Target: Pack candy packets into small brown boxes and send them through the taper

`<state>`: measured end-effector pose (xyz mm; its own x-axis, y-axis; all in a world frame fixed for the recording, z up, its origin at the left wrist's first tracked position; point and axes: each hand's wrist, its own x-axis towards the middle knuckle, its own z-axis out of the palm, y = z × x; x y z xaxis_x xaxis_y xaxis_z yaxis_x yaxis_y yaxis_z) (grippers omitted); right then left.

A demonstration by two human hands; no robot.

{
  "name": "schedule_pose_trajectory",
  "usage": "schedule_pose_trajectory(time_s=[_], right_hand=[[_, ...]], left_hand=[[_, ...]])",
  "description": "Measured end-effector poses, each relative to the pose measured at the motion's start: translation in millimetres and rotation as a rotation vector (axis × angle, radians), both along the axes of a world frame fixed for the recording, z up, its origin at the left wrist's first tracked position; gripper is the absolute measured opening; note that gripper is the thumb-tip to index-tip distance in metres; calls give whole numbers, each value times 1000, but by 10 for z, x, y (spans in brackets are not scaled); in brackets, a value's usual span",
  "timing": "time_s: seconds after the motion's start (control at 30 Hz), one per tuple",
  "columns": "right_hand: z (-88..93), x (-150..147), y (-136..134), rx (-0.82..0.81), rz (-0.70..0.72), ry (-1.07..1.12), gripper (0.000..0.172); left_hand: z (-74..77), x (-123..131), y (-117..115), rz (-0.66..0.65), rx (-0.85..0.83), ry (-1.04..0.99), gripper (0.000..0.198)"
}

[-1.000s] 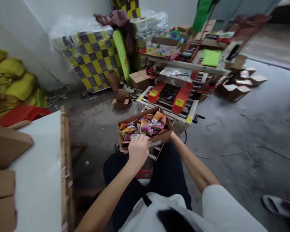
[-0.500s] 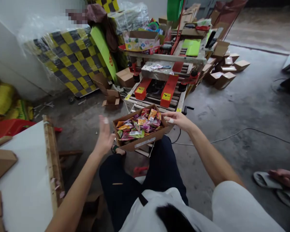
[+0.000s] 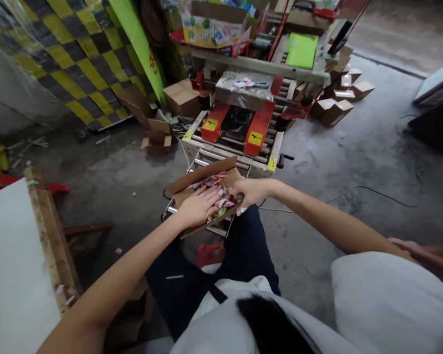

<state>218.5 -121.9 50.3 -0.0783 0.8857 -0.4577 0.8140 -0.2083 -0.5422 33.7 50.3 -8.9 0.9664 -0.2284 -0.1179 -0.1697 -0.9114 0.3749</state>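
Lying flat, the left hand [image 3: 196,208] covers packets [image 3: 226,202] in the carton [image 3: 203,176]; the right hand [image 3: 251,191] grips its end.

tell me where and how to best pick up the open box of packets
Likely best by its two short ends, one hand from the left, one from the right: the box lies with its length roughly left to right, and the raised far flap would probably bend if pulled. The right hand is at the right end; the left hand lies on the packets.
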Motion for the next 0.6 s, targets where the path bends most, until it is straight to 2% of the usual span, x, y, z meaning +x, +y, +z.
schedule_pose_trajectory(time_s=[0.13, 0.2, 0.27, 0.33, 0.43, 0.53, 0.6], right_hand=[[-65, 29, 82, -52, -306, -48, 38], [-115, 0, 72, 24, -421, -138, 40], [-174, -37, 32, 156, -500, -221, 50], [-233, -66, -21, 309, -573, -323, 65], [-328, -134, -78, 475, -740, -464, 80], [-463, -329, -69, 483, -917, -371, 66], [-555, -514, -32, 461, -981, -236, 61]], left_hand=[[138, 132, 307, 79, -448, 280, 56], [202, 121, 373, 151, -565, 335, 63], [195, 70, 307, 221, -608, 278, 81], [112, 22, 103, 322, -664, 135, 94], [-90, 57, -364, 598, -762, -162, 89], [-252, 250, -808, 880, -771, -386, 72], [-269, 375, -1002, 971, -763, -438, 63]])
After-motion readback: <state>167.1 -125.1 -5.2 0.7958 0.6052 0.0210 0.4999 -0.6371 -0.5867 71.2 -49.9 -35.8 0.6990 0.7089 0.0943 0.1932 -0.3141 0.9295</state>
